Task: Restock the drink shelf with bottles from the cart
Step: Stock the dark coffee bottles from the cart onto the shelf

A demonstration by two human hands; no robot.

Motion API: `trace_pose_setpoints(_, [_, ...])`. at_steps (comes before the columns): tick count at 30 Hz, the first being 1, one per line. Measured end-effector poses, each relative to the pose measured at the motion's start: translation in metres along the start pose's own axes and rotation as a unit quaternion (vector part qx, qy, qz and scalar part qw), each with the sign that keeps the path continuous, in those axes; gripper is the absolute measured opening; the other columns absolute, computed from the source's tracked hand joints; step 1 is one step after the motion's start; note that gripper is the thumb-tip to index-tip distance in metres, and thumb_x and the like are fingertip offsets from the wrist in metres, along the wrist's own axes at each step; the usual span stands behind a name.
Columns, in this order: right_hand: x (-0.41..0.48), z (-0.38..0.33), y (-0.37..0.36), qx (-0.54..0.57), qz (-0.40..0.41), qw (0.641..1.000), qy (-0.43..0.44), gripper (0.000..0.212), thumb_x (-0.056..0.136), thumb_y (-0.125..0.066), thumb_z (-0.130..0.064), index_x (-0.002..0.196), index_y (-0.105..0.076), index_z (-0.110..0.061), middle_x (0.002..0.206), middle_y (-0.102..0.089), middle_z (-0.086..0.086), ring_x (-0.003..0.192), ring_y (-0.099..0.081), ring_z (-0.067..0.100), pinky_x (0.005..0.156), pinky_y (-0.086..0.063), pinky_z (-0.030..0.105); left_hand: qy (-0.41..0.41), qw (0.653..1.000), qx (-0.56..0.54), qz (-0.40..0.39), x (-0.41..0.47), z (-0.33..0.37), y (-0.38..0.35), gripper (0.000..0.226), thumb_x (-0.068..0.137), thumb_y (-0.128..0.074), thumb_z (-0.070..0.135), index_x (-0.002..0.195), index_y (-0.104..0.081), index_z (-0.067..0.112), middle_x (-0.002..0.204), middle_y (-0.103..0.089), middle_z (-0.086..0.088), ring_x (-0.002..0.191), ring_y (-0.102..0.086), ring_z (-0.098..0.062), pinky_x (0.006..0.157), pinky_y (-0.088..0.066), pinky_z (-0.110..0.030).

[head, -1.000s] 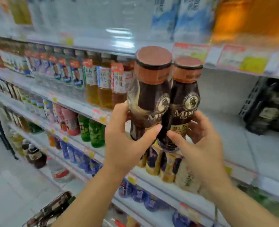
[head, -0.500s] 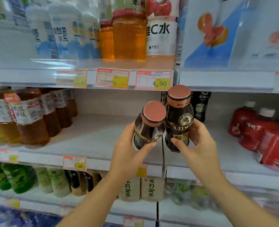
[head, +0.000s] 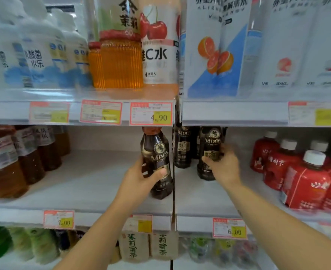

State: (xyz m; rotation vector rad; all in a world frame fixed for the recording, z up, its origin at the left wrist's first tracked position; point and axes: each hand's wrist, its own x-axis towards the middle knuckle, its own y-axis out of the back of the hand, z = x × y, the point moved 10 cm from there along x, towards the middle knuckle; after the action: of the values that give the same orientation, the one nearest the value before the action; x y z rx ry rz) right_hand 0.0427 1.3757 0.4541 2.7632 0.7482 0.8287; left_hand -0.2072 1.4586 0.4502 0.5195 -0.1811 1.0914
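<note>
Two dark coffee bottles with brown caps are at the middle shelf [head: 94,184]. My left hand [head: 141,178] grips one coffee bottle [head: 156,152] upright, just left of the shelf divider [head: 173,191]. My right hand [head: 224,166] grips the second coffee bottle [head: 209,141] on the shelf right of the divider. A third coffee bottle of the same kind [head: 183,149] stands behind, between the two. The cart is out of view.
Brown tea bottles [head: 14,160] fill the shelf's left end and red bottles [head: 300,172] its right end. The upper shelf [head: 234,114] with price tags hangs low over the bottle caps. Green and beige bottles [head: 135,248] line the shelf below.
Both hands have carried the bottles forward into the middle shelf and apart, one to each side of the divider. The view has moved closer to the shelf.
</note>
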Motion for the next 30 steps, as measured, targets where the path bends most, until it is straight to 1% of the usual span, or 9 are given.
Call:
trace_pose_setpoints(4, [0.024,0.012,-0.018,-0.015,0.005,1.0,-0.018,0.06,0.071,-0.079,-0.014,0.121,-0.05,-0.003,0.116,-0.064,0.016,0.109,-0.06,0.032,0.083,-0.043,0.03,0.021,0.999,-0.039,-0.023,0.007,-0.008,-0.004,0.029,0.084,-0.067,0.028,0.103,-0.05,0.043,0.106,-0.062,0.019,0.101,-0.056,0.004,0.07,-0.041,-0.005])
trace_pose_setpoints(8, [0.038,0.016,-0.032,-0.045,-0.002,0.999,-0.023,0.062,0.072,-0.079,-0.017,0.121,-0.048,0.001,0.113,-0.063,0.021,0.106,-0.059,0.035,0.076,-0.038,0.028,0.008,0.998,-0.03,-0.051,0.013,-0.004,-0.011,0.039,0.082,-0.069,0.026,0.107,-0.046,0.045,0.11,-0.06,0.023,0.104,-0.056,0.005,0.081,-0.043,-0.015])
trace_pose_setpoints(13, [0.039,0.027,-0.04,-0.049,-0.065,0.994,-0.07,0.062,0.072,-0.078,-0.024,0.123,-0.05,-0.002,0.12,-0.062,0.018,0.11,-0.058,0.033,0.087,-0.047,0.037,0.011,0.998,-0.01,-0.063,0.013,-0.003,-0.012,0.043,0.083,-0.067,0.029,0.112,-0.039,0.045,0.109,-0.053,0.027,0.111,-0.052,-0.002,0.093,-0.039,-0.024])
trace_pose_setpoints(16, [0.019,0.012,-0.018,0.002,-0.064,0.996,-0.062,0.057,0.076,-0.075,-0.02,0.125,-0.051,-0.004,0.121,-0.061,0.013,0.108,-0.059,0.03,0.086,-0.047,0.034,0.035,0.996,0.012,-0.079,0.015,-0.006,-0.01,0.044,0.084,-0.065,0.034,0.118,-0.037,0.042,0.112,-0.051,0.021,0.109,-0.05,-0.003,0.096,-0.04,-0.027])
trace_pose_setpoints(19, [-0.023,-0.021,-0.021,0.059,-0.208,0.976,-0.031,0.066,0.077,-0.074,-0.016,0.135,-0.043,-0.01,0.116,-0.058,0.006,0.103,-0.057,0.018,0.085,-0.043,0.026,0.036,0.995,0.008,-0.096,0.019,-0.002,-0.015,0.043,0.083,-0.067,0.032,0.116,-0.041,0.042,0.107,-0.053,0.021,0.103,-0.058,-0.009,0.096,-0.047,-0.035])
trace_pose_setpoints(22, [-0.064,-0.042,-0.036,0.007,-0.327,0.945,0.021,0.068,0.073,-0.078,-0.023,0.131,-0.043,-0.022,0.117,-0.058,-0.003,0.102,-0.058,0.008,0.088,-0.046,0.02,0.008,0.992,-0.004,-0.122,0.019,0.01,-0.04,0.038,0.083,-0.069,0.028,0.105,-0.044,0.047,0.106,-0.055,0.02,0.101,-0.061,-0.011,0.093,-0.05,-0.036])
trace_pose_setpoints(26, [-0.063,-0.042,-0.022,-0.006,-0.236,0.97,0.053,0.056,0.07,-0.079,-0.018,0.116,-0.047,-0.021,0.092,-0.056,-0.02,0.083,-0.052,-0.01,0.065,-0.041,-0.001,-0.017,0.987,-0.016,-0.157,0.016,0.024,-0.086,0.039,0.083,-0.068,0.028,0.113,-0.046,0.04,0.108,-0.058,0.018,0.104,-0.06,-0.008,0.094,-0.049,-0.033])
trace_pose_setpoints(28, [-0.057,-0.034,-0.008,-0.021,-0.209,0.976,0.054,0.056,0.069,-0.08,-0.021,0.117,-0.05,-0.019,0.091,-0.055,-0.02,0.083,-0.053,-0.008,0.065,-0.042,0.001,-0.014,0.984,-0.032,-0.172,0.017,0.026,-0.101,0.042,0.085,-0.065,0.028,0.12,-0.044,0.037,0.112,-0.059,0.013,0.104,-0.058,-0.004,0.092,-0.05,-0.027])
trace_pose_setpoints(30, [-0.046,-0.019,0.009,-0.062,-0.177,0.981,0.051,0.059,0.066,-0.081,-0.029,0.116,-0.052,-0.021,0.101,-0.059,-0.008,0.092,-0.057,0.005,0.076,-0.046,0.014,-0.011,0.984,-0.032,-0.176,0.02,0.022,-0.108,0.044,0.087,-0.062,0.03,0.125,-0.041,0.037,0.118,-0.056,0.007,0.103,-0.057,-0.003,0.084,-0.048,-0.018])
